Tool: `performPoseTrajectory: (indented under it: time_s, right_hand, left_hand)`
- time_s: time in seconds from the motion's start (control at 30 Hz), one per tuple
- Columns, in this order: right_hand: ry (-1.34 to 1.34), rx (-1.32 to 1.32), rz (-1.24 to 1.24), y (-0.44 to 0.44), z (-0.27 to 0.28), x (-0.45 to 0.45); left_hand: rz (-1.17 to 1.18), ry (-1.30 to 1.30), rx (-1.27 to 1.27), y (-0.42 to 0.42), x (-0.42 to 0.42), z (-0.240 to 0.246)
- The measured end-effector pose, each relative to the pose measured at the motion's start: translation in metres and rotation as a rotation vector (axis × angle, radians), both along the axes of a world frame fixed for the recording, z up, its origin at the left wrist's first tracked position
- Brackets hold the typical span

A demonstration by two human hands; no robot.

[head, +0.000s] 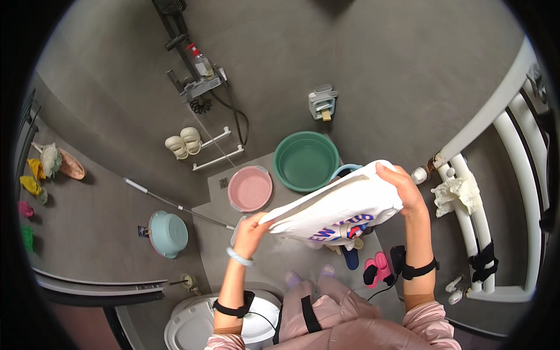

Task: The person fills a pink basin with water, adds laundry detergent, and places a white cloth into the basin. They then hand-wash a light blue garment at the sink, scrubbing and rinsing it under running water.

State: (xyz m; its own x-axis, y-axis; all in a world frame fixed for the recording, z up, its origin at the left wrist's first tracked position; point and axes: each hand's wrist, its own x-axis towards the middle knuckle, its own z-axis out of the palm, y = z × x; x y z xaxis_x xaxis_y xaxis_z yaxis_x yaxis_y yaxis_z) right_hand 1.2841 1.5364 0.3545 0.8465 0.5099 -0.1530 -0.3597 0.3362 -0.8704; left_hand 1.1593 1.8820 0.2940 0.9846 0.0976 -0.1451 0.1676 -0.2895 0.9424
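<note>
A white garment with blue and red lettering hangs stretched between my two hands, in the middle of the head view. My left hand pinches its near left edge between thumb and fingers. The upper right corner is gripped by my right hand, thumb on top. Between the hands its upper edge gapes slightly; the underside is hidden. Behind it on the floor stand a green plastic basin and a pink plastic basin. The garment partly covers a light-blue basin with dark contents.
A white toilet stands at the lower left. White radiator pipes carry a crumpled cream cloth on the right. Pink slippers lie on the floor. A long-handled tool leans by the left wall, near a hanging light-blue basin.
</note>
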Motion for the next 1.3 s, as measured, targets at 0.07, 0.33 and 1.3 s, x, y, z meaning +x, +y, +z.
performPoseTrajectory:
  time_s: [0.07, 0.33, 1.3]
  right_hand:
    - [0.048, -0.047, -0.001, -0.005, -0.015, 0.011]
    - [0.258, 0.018, 0.080, 0.050, -0.057, 0.020]
    - [0.706, -0.634, -0.122, 0.234, -0.469, 0.057]
  left_hand:
    - [0.008, -0.066, -0.036, 0.012, -0.010, 0.018]
    - [0.320, -0.014, -0.468, 0.012, -0.016, 0.058]
    - [0.182, 0.246, 0.081, 0.390, 0.330, -0.436]
